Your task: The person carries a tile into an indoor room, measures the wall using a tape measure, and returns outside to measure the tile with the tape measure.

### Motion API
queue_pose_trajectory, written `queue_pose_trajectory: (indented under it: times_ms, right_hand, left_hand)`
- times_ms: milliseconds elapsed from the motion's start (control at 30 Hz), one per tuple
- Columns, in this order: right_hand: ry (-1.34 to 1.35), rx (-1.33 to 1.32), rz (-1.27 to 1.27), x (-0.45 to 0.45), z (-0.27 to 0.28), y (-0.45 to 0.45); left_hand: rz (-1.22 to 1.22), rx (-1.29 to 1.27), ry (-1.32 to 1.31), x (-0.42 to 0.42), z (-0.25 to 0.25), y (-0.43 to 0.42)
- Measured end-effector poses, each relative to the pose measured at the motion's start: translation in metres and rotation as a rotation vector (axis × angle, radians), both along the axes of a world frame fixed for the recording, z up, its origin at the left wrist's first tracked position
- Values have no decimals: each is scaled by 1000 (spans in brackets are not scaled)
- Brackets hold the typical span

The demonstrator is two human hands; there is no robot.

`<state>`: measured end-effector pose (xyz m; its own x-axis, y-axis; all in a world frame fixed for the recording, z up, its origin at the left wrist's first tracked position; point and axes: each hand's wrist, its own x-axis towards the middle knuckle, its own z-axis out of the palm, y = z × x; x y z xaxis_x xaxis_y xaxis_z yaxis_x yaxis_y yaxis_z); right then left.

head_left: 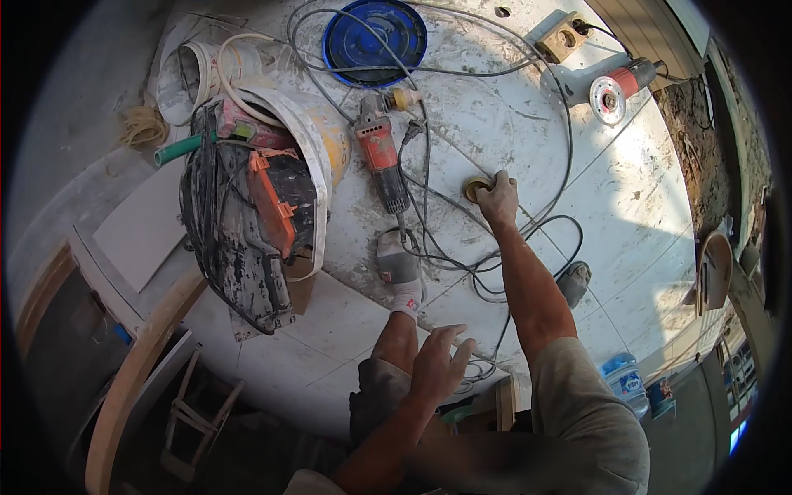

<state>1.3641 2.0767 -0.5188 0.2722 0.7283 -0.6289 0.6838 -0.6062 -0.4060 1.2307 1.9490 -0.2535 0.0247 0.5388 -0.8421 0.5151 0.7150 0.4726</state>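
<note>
My right hand (pixel 500 200) reaches out over the dusty white tiles. Its fingers are closed on a small, round, gold-coloured hollow piece (pixel 474 189), whose exact kind I cannot make out. Close to my body, my left hand (pixel 442 363) hangs in the air with fingers apart, holding nothing. A red and black angle grinder (pixel 382 157) lies to the left of my right hand, a yellowish attachment (pixel 404 99) at its head. Its black cable and plug (pixel 414 129) lie beside it.
A bucket (pixel 318 194) crammed with tools stands at left. At the back are a blue lid (pixel 375 41), a socket block (pixel 563 37) and another grinder (pixel 619 89). Loose cables (pixel 495 268) loop around my feet. A water bottle (pixel 624 384) sits at right.
</note>
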Motion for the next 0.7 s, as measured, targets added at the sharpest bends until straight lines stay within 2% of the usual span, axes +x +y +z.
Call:
queue_pose_trajectory:
  times_ms: [133,200,533,633,700]
  right_hand:
    - [-97,-70,19,-15,6,6]
    - [-245,-189,-42,-29,13,14]
    - [-220,-249,-162,-57,2,6]
    - [-156,-238,-156,-59,-3,5]
    - [-149,-203,-56,-58,-8,3]
  left_hand:
    - [35,0,-17,-6,4,6]
    - [45,-5,-18,-10,4,8]
    - [94,-33,-69,-25,8,17]
    - [104,-60,-69,-28,9,18]
    - [103,-49,-73,-30,10,19]
